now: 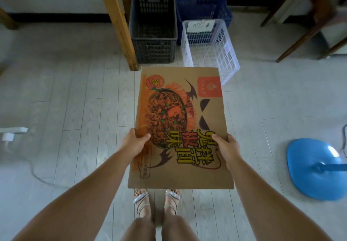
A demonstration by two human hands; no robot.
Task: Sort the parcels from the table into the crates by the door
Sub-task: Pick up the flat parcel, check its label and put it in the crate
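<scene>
a person stands on the pale plank floor (75,100) holding a flat noodle carton (180,94) level in front of them, its printed face up and its long axis running straight away from the body toward the crates. the left hand (134,145) and right hand (226,148) pinch opposite long edges near the body end, each thumb pressed on top and the remaining fingers (231,139) curled under, mostly hidden. neither hand is clearly nearer the crates. beyond the far edge, seen just past it, sits the white crate (210,53), which carries a paper label (200,25); the black crate (153,28) is to its left beside a wooden bench leg (120,24), and the blue crate (202,8) is behind it. a blue fan base (315,167) lies well apart on the right. the drop looks likely to call for a forward reach, though which crate is meant cannot be told.
</scene>
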